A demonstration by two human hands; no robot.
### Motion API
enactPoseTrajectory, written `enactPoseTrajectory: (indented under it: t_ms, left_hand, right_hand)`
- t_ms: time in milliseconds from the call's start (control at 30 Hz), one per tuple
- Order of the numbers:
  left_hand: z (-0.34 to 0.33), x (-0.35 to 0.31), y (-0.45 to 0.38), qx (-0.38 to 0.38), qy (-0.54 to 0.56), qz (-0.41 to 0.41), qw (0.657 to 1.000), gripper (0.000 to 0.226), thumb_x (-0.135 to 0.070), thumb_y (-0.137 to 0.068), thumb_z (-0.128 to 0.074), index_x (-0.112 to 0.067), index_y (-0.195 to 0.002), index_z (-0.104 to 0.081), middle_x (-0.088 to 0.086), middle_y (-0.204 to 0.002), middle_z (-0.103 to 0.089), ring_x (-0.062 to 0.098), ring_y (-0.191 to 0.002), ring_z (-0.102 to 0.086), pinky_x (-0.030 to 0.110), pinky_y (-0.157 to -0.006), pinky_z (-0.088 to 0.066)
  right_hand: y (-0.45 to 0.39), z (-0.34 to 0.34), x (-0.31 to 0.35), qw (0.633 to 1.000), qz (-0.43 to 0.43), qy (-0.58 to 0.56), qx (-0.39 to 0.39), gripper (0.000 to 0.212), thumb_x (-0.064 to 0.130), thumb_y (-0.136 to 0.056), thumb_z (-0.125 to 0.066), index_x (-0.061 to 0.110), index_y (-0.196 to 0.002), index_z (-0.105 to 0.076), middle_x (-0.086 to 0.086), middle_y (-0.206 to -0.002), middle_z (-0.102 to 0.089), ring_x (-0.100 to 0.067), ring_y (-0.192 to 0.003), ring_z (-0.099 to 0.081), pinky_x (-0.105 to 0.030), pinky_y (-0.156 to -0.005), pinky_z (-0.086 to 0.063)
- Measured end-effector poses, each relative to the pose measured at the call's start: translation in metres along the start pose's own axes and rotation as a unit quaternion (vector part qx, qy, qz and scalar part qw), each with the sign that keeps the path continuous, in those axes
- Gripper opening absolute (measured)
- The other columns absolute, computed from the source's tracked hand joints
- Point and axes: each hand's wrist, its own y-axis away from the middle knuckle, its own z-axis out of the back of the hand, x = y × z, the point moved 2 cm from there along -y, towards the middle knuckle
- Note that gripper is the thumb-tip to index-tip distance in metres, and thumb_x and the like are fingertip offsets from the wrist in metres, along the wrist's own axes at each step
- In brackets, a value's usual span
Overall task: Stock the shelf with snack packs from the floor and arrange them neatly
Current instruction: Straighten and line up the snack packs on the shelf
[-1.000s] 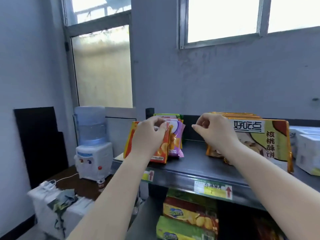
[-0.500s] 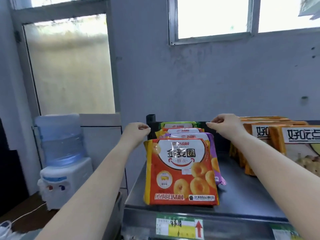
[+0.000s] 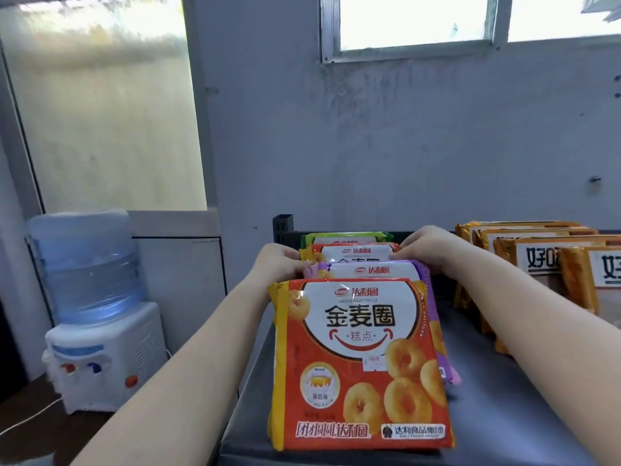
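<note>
A row of snack packs stands upright on the dark shelf [image 3: 504, 415]. In front is a red-orange pack [image 3: 359, 364] with ring biscuits printed on it. Behind it stand a purple pack [image 3: 373, 271], a second orange pack [image 3: 356, 253] and a green pack [image 3: 346, 237]. My left hand [image 3: 279, 264] presses against the left edges of the packs behind the front one. My right hand [image 3: 433, 250] grips their top right corners. Both hands squeeze the row from either side.
A row of gold-edged biscuit packs [image 3: 537, 260] stands at the right of the shelf. A water dispenser [image 3: 94, 314] sits on a low brown table to the left. The grey wall and the shelf's black post [image 3: 283, 227] lie just behind the packs.
Both hands have come inward and down from hovering apart above the row, and now touch the packs behind the front one. The view has moved closer to the shelf.
</note>
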Motion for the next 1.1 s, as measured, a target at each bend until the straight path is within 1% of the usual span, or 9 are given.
enactPoseTrajectory:
  t_ms: [133, 300, 367, 467, 600, 767, 933, 1033, 1100]
  left_hand:
    - [-0.001, -0.003, 0.000, -0.033, 0.017, -0.049, 0.998, 0.014, -0.015, -0.079, -0.070, -0.004, -0.087, -0.071, 0.018, -0.094, -0.072, 0.026, -0.082, -0.069, 0.039, -0.080, -0.056]
    - [0.005, 0.002, 0.006, -0.018, 0.004, -0.003, 1.000, 0.025, -0.023, -0.086, -0.062, -0.006, -0.104, -0.064, 0.015, -0.109, -0.068, 0.026, -0.091, -0.067, 0.033, -0.072, -0.055]
    - [0.015, 0.002, 0.013, -0.034, -0.030, 0.021, 0.999, 0.039, -0.033, -0.088, -0.058, -0.006, -0.116, -0.059, 0.013, -0.116, -0.066, 0.021, -0.083, -0.066, 0.028, -0.060, -0.053]
    - [0.023, 0.000, 0.027, -0.003, -0.047, 0.079, 0.996, 0.047, -0.044, -0.086, -0.056, -0.004, -0.109, -0.064, 0.012, -0.098, -0.073, 0.018, -0.070, -0.065, 0.028, -0.053, -0.049]
    - [0.015, -0.007, 0.041, 0.090, -0.036, 0.095, 0.991, 0.031, -0.039, -0.079, -0.066, -0.009, -0.085, -0.064, 0.001, -0.059, -0.072, 0.013, -0.052, -0.070, 0.025, -0.051, -0.054]
    - [0.014, -0.003, 0.036, 0.025, 0.063, 0.016, 0.998, 0.026, -0.024, -0.078, -0.072, -0.010, -0.099, -0.070, 0.005, -0.076, -0.073, 0.010, -0.059, -0.071, 0.024, -0.052, -0.056]
    - [0.009, 0.000, 0.045, 0.009, 0.079, -0.002, 0.997, 0.026, -0.025, -0.081, -0.068, -0.011, -0.104, -0.067, 0.004, -0.085, -0.073, 0.005, -0.063, -0.069, 0.017, -0.046, -0.053]
    - [0.013, -0.001, 0.059, -0.028, 0.017, -0.008, 0.999, 0.030, -0.032, -0.085, -0.063, -0.010, -0.106, -0.063, 0.008, -0.099, -0.068, 0.015, -0.080, -0.067, 0.024, -0.056, -0.056]
    - [0.021, 0.004, 0.073, -0.043, -0.083, 0.019, 0.995, 0.036, -0.041, -0.086, -0.058, -0.009, -0.099, -0.061, 0.008, -0.094, -0.065, 0.021, -0.083, -0.067, 0.032, -0.065, -0.057]
  right_hand:
    - [-0.005, 0.002, 0.001, 0.998, 0.028, -0.016, -0.046, 0.034, 0.017, -0.082, -0.068, 0.004, -0.113, -0.062, -0.014, -0.101, -0.067, -0.023, -0.089, -0.064, -0.038, -0.081, -0.057]
    - [0.005, 0.003, -0.002, 0.998, 0.038, 0.014, -0.050, 0.039, 0.029, -0.084, -0.065, 0.006, -0.115, -0.060, -0.009, -0.095, -0.062, -0.018, -0.081, -0.058, -0.024, -0.057, -0.046]
    - [0.011, 0.009, -0.007, 0.995, 0.031, 0.050, -0.074, 0.043, 0.038, -0.084, -0.063, 0.007, -0.113, -0.060, -0.008, -0.093, -0.062, -0.018, -0.080, -0.056, -0.025, -0.055, -0.042]
    - [0.024, 0.009, -0.017, 0.997, -0.013, 0.071, -0.026, 0.048, 0.046, -0.082, -0.062, 0.003, -0.104, -0.061, -0.008, -0.086, -0.066, -0.019, -0.075, -0.060, -0.028, -0.058, -0.044]
    - [0.038, -0.001, -0.018, 0.999, 0.003, 0.030, 0.016, 0.030, 0.035, -0.084, -0.064, 0.007, -0.092, -0.058, -0.006, -0.079, -0.065, -0.016, -0.072, -0.059, -0.030, -0.065, -0.049]
    - [0.043, 0.000, -0.009, 0.996, 0.072, -0.032, -0.042, 0.025, 0.030, -0.084, -0.066, 0.011, -0.098, -0.060, -0.004, -0.075, -0.065, -0.014, -0.065, -0.057, -0.026, -0.057, -0.047]
    - [0.041, -0.005, -0.008, 0.991, 0.106, -0.004, -0.078, 0.041, 0.035, -0.082, -0.066, 0.007, -0.112, -0.060, -0.009, -0.089, -0.069, -0.021, -0.076, -0.064, -0.029, -0.059, -0.052]
    - [0.052, -0.005, -0.013, 0.982, 0.107, 0.042, -0.147, 0.063, 0.044, -0.079, -0.066, 0.008, -0.127, -0.048, -0.009, -0.105, -0.066, -0.024, -0.087, -0.065, -0.035, -0.065, -0.056]
    - [0.070, -0.004, -0.018, 0.980, 0.074, 0.089, -0.161, 0.062, 0.052, -0.079, -0.062, 0.004, -0.118, -0.052, -0.012, -0.098, -0.069, -0.025, -0.082, -0.067, -0.036, -0.063, -0.057]
